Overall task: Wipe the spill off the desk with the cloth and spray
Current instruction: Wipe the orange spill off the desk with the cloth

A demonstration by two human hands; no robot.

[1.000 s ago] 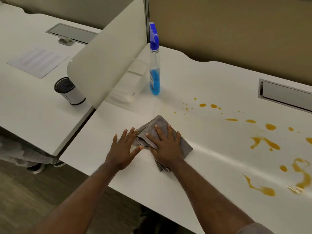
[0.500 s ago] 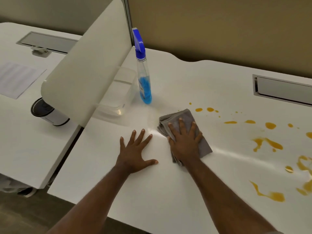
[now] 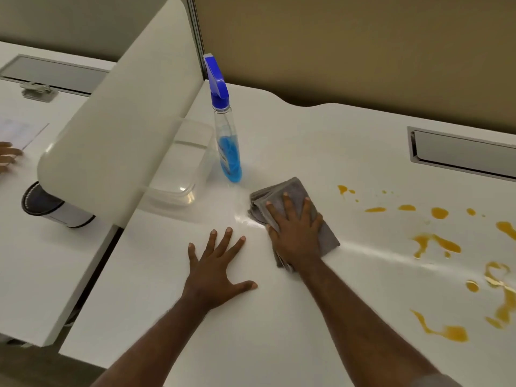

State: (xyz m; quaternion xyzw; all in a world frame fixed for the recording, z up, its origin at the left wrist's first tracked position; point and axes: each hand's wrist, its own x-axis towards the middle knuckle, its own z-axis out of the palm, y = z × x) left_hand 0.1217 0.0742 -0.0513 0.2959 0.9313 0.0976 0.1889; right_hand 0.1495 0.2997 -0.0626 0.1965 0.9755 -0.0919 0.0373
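Observation:
A folded grey cloth [image 3: 282, 195] lies on the white desk [image 3: 321, 152]. My right hand [image 3: 296, 233] presses flat on top of it, fingers spread. My left hand [image 3: 215, 272] rests flat on the bare desk to the left of the cloth, fingers apart and holding nothing. A clear spray bottle [image 3: 227, 143] with blue liquid and a blue trigger head stands upright just behind the cloth. Orange spill [image 3: 435, 243], in drops and streaks, covers the desk to the right of the cloth.
A white divider panel [image 3: 117, 121] stands at the left, with a clear plastic container [image 3: 184, 169] beside it. A dark-lidded cup [image 3: 53, 208] stands on the neighbouring desk, where another person's fingers [image 3: 7, 156] show. A grey cable tray [image 3: 463, 152] sits at the back right.
My left hand came off the cloth and now lies flat on the desk beside it. My right hand has pushed the cloth rightward, nearer the spill. The view has shifted right.

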